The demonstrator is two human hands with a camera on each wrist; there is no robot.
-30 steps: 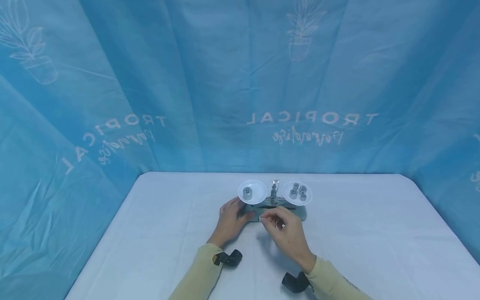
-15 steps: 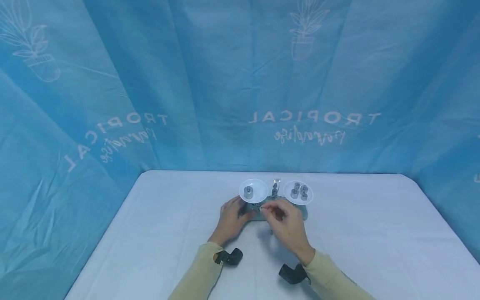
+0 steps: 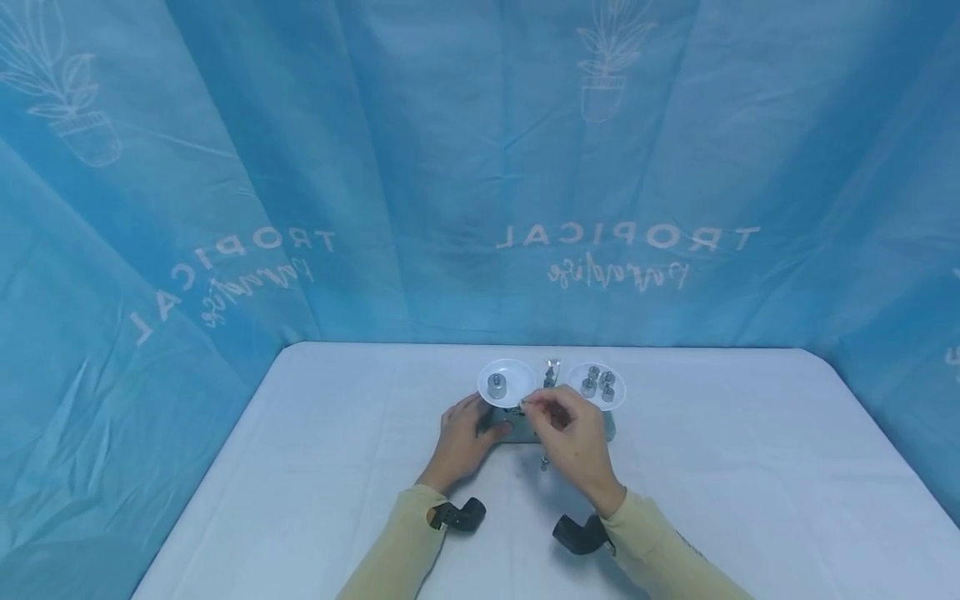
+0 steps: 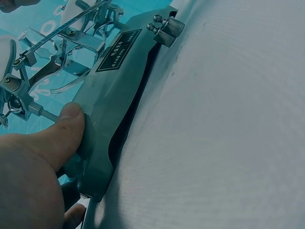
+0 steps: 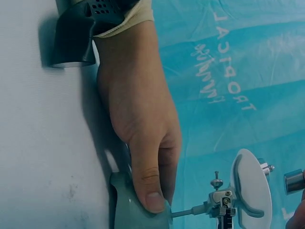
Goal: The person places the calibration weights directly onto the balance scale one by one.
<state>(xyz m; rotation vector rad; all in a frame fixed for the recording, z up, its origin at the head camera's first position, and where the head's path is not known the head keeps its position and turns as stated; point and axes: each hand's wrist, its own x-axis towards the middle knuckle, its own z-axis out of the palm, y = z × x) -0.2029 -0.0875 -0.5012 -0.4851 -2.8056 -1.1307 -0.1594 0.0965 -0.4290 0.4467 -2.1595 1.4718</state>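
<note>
A green-based balance scale stands on the table. My left hand grips the left end of its base, the thumb lying on the front side. Above the base, at the inner edge of the left white pan, my right hand pinches a small metal weight between thumb and fingertips. One larger weight sits on that pan. Several weights stand on the right pan, which the right hand partly overlaps. Two more weights are on the cloth before the base.
White cloth covers the table. A blue printed curtain hangs behind and at both sides. Black wrist cameras stick out from both sleeves.
My right hand has risen from the front of the base toward the left pan, carrying the small weight. A weight on the cloth has come into sight below it. The left hand stays put.
</note>
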